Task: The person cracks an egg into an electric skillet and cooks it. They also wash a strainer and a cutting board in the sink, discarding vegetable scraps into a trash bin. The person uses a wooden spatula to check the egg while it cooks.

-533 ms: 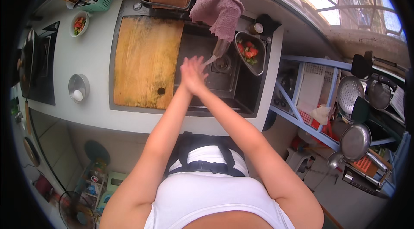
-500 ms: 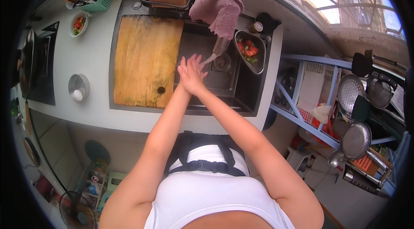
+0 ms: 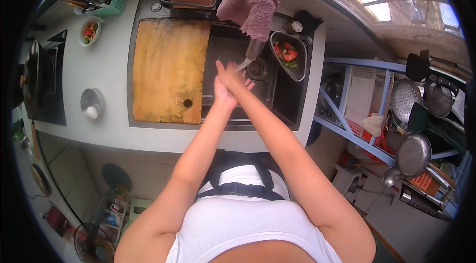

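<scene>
Both my hands are over the sink basin (image 3: 225, 47), one laid across the other beneath a stream of water (image 3: 242, 66) from the tap (image 3: 254, 50). My right hand (image 3: 231, 76) lies on top, its fingers stretched toward the upper left. Underneath, my left hand (image 3: 224, 95) is partly covered; its fingertips show past the right wrist, spread apart. Neither hand holds an object. A pink towel (image 3: 253, 2) drapes over the tap. Left of my hands, a wooden cutting board (image 3: 168, 69) covers part of the sink.
A corner strainer (image 3: 300, 72) with red and green food scraps sits at the sink's right. On the left counter stand a metal bowl (image 3: 87, 95) holding an egg, a white bowl (image 3: 83, 40) of chopped vegetables, and a green utensil basket (image 3: 116, 5). Pans (image 3: 414, 156) hang from a blue rack (image 3: 347, 136).
My right hand has slid over the left, so the hands now cross where before they lay palm to palm. The water keeps running.
</scene>
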`<state>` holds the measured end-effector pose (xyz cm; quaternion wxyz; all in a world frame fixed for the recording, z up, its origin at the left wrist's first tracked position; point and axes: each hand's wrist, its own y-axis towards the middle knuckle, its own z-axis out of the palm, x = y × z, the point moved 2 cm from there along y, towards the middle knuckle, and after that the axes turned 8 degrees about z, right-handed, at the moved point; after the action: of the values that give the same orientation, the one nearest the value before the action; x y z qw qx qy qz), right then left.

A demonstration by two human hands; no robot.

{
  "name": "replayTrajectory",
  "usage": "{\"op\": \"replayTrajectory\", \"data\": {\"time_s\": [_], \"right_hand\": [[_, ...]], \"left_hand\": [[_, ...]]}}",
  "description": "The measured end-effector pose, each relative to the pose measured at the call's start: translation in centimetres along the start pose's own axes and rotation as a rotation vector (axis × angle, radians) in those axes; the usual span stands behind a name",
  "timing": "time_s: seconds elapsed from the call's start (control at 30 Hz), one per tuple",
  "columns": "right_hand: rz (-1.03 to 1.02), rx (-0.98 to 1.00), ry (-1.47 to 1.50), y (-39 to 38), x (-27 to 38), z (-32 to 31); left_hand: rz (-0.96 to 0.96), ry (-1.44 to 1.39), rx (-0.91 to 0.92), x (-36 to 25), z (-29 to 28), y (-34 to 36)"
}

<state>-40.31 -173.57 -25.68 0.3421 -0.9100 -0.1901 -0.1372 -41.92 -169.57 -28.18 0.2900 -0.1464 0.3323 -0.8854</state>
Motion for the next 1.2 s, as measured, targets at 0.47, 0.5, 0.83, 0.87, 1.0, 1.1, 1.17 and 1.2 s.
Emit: {"op": "replayTrajectory", "data": {"time_s": [0.47, 0.5, 0.83, 0.87, 1.0, 1.1, 1.17, 1.2], "right_hand": [[0.042, 0.173, 0.221, 6.5, -1.0, 3.5], [-0.016, 0.157, 0.161, 4.9, -0.2, 3.8], [0.106, 0.121, 0.293, 6.0, -2.4, 2.9], [0.12, 0.175, 0.338, 6.5, -3.1, 3.1], [-0.197, 0.088, 0.133, -0.3, -1.7, 4.5], [-0.114, 0.18, 0.319, 2.3, -3.9, 6.6], [0.046, 0.191, 0.435, 2.9, -4.6, 6.6], [0.064, 0.206, 0.357, 3.3, -5.2, 6.6]], "left_hand": [[-0.018, -0.213, 0.286, -0.2, -2.8, 2.2], [-0.002, -0.232, 0.187, -1.3, -4.9, 4.7], [0.017, 0.246, -0.116, 0.4, -2.0, 2.3], [0.035, 0.284, -0.049, 0.6, -1.8, 1.8], [0.095, 0.169, -0.185, -2.8, -5.3, 4.1], [0.156, 0.292, -0.16, -1.3, -4.1, 3.3], [0.119, 0.345, -0.04, -0.5, -3.5, 3.0], [0.102, 0.387, -0.058, -0.5, -3.4, 3.1]]}}
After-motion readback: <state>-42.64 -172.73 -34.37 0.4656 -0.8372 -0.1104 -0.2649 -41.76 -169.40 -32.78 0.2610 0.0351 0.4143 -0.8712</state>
